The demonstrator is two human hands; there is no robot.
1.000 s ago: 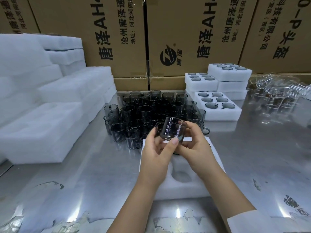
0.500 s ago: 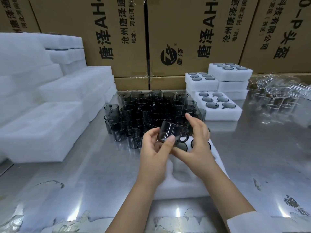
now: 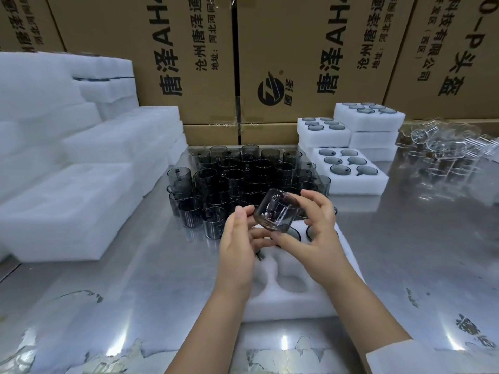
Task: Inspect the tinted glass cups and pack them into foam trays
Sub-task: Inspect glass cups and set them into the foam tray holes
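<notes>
Both hands hold one tinted glass cup (image 3: 276, 213) tilted on its side above a white foam tray (image 3: 286, 300). My left hand (image 3: 239, 249) pinches its near left side. My right hand (image 3: 314, 233) grips it from the right, thumb under it and fingers over the top. The tray has empty pockets near me and at least two cups (image 3: 294, 233) seated at its far end, partly hidden by my hands. A dense cluster of dark tinted cups (image 3: 243, 179) stands on the metal table just behind the tray.
Stacks of empty foam trays (image 3: 70, 168) fill the left side. Filled foam trays (image 3: 348, 171) sit at the back right, two stacks (image 3: 370, 117) behind them. Clear glassware (image 3: 448, 147) lies far right. Cardboard boxes (image 3: 297, 58) wall off the back.
The cup has turned in my hands, from upright with its mouth toward me to lying on its side. My right-hand fingers have shifted over its top. The hands stayed above the tray.
</notes>
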